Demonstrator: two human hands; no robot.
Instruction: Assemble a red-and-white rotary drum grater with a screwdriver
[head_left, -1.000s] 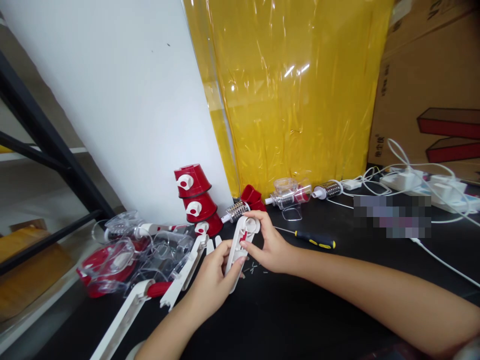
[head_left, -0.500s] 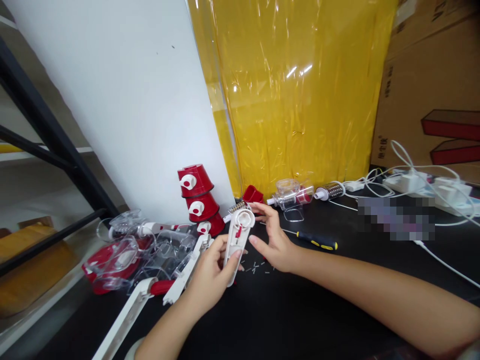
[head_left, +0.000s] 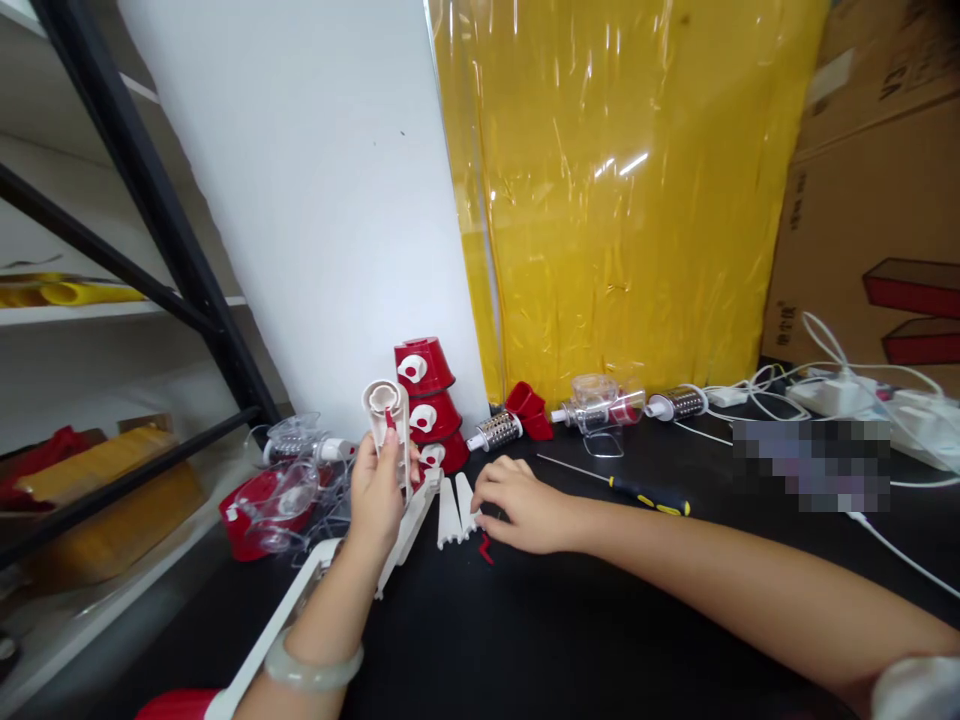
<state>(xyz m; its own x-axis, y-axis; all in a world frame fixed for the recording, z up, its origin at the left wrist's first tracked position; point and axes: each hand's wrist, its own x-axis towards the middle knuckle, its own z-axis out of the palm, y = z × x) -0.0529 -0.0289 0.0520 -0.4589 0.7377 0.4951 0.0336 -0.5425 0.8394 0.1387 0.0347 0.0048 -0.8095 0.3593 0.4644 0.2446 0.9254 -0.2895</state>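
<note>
My left hand (head_left: 377,497) is wrapped round a long white plastic housing (head_left: 395,447), held up with its round hollow end on top and a small red piece inside it. Low over the black table, my right hand (head_left: 525,508) has its fingers curled down and its thumb drawn in; whatever lies between the fingertips is hidden. Just left of those fingertips lie two narrow white plastic pieces (head_left: 450,513), side by side. A small bent red plastic part (head_left: 486,548) rests below them. The small screws are mostly hidden behind my right hand.
Red bases (head_left: 424,368) stand stacked by the white board. Metal grater drums (head_left: 499,432) and a red pusher (head_left: 529,412) lie along the back. A screwdriver (head_left: 649,497) is right of my right hand. Clear plastic parts (head_left: 289,500) crowd the left; white cables (head_left: 817,340) the right.
My left hand has lifted the white housing up and to the left. My right hand has left it and come down to the table beside the narrow white pieces. The view has shifted.
</note>
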